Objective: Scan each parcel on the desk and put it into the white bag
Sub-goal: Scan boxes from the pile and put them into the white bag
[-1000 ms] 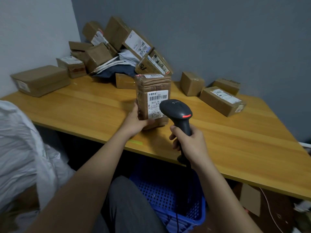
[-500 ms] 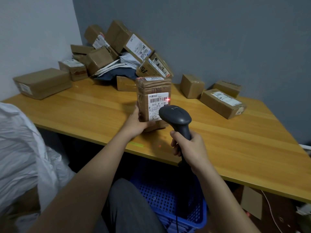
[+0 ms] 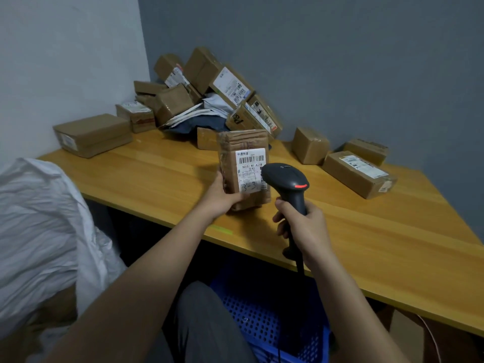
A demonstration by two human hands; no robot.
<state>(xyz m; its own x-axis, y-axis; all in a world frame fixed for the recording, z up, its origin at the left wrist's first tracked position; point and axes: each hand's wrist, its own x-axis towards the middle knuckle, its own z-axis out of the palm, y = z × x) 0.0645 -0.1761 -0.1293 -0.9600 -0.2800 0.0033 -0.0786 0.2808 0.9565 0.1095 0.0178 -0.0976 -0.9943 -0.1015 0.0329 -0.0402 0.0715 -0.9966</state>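
My left hand (image 3: 222, 196) grips a brown taped parcel (image 3: 245, 145) by its lower left side, holding it upright just above the wooden desk (image 3: 146, 179) with its white barcode label facing me. My right hand (image 3: 305, 229) grips the handle of a black barcode scanner (image 3: 286, 178), whose head points at the label from the right and covers the label's lower right corner. The white bag (image 3: 36, 231) bulges at the left, beside the desk's near edge.
A heap of cardboard parcels (image 3: 209, 95) fills the desk's far corner. A flat box (image 3: 91, 134) lies at far left, and three more boxes (image 3: 356, 171) sit at the right. A blue perforated crate (image 3: 264, 323) stands under the desk by my knee.
The red scan dot seen on the label half a second ago is gone. The parcel has tilted slightly and the scanner head sits a little closer to the label.
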